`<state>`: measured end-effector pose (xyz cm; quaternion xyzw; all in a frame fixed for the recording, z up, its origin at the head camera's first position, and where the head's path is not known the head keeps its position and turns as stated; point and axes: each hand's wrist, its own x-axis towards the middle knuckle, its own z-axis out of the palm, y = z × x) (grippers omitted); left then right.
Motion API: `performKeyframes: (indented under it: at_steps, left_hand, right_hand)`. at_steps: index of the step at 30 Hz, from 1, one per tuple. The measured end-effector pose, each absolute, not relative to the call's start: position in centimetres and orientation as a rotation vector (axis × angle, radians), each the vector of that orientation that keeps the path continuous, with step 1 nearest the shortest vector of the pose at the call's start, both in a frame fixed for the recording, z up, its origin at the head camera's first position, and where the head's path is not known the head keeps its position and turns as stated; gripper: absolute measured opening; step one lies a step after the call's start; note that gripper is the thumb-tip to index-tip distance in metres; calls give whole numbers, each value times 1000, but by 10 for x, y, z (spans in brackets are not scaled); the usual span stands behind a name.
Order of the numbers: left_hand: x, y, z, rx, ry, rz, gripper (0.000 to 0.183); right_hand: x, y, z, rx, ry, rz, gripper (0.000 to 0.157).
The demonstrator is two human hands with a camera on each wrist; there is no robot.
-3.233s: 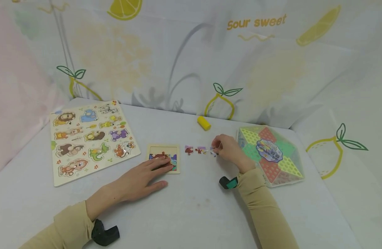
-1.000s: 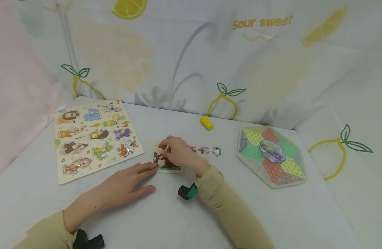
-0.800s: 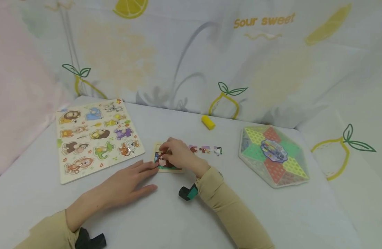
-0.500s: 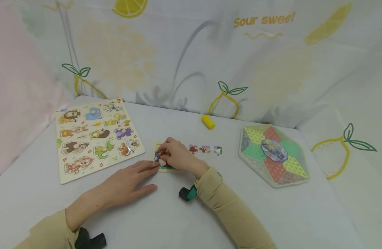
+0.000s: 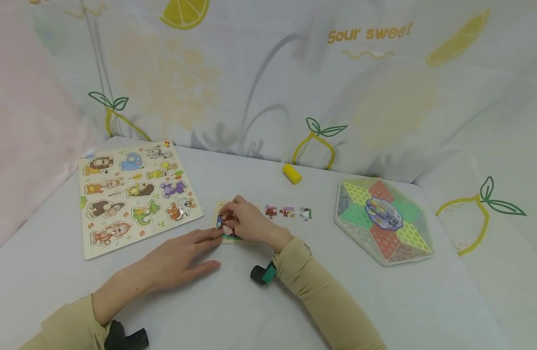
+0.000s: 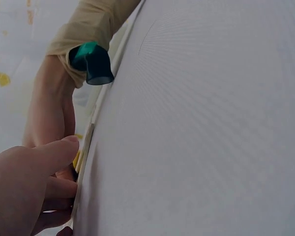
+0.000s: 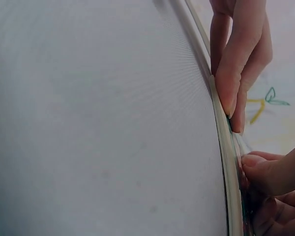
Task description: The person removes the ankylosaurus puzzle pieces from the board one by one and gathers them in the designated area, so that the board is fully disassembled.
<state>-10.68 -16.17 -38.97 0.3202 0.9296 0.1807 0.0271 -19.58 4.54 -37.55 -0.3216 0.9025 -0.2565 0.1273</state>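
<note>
Animal picture board (image 5: 141,199), one: pale, printed with lion, elephant and crocodile among others, lying flat at far left.

Left hand (image 5: 181,257), tan-sleeved: released, fingers extended; I see fingertips touching the left edge of the jigsaw frame, nothing grasped.

Jigsaw frame (image 5: 238,242), one: small, light wood, flat on the white-covered tabletop (image 5: 224,311), between both hands; picture partly assembled, much of it covered from my head view.

Right hand (image 5: 253,223), tan-sleeved: over the frame, thumb and fingers bent down onto the picture; whether a piece sits between them I cannot tell.

Loose jigsaw pieces (image 5: 288,211), three: in a row, apart from each other, just right of the right hand.

Yellow cylinder (image 5: 292,173), one: on its side, behind the loose pieces.

Hexagonal game box (image 5: 384,221), one: clear, with red, green and yellow perforated triangles; I log it at far right.
</note>
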Motion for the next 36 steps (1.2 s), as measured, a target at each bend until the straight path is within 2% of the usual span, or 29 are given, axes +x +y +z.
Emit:
performKeyframes:
  at_steps: [15,25,31,36]
  left_hand:
    - [-107,-161,-392,990,2879,585,62]
    - [-108,-161,-394,992,2889,581,61]
    - [-108,-161,-396,1038,2918,570,53]
    - [-109,-160,-398,1078,2932,506,54]
  right_hand:
    - [-196,46,-377,-942,2621,-738,28]
    - [-199,47,-380,-946,2588,-843,16]
    - [-199,47,-380,-904,2565,-904,15]
    - [-200,46,-380,-887,2595,-906,13]
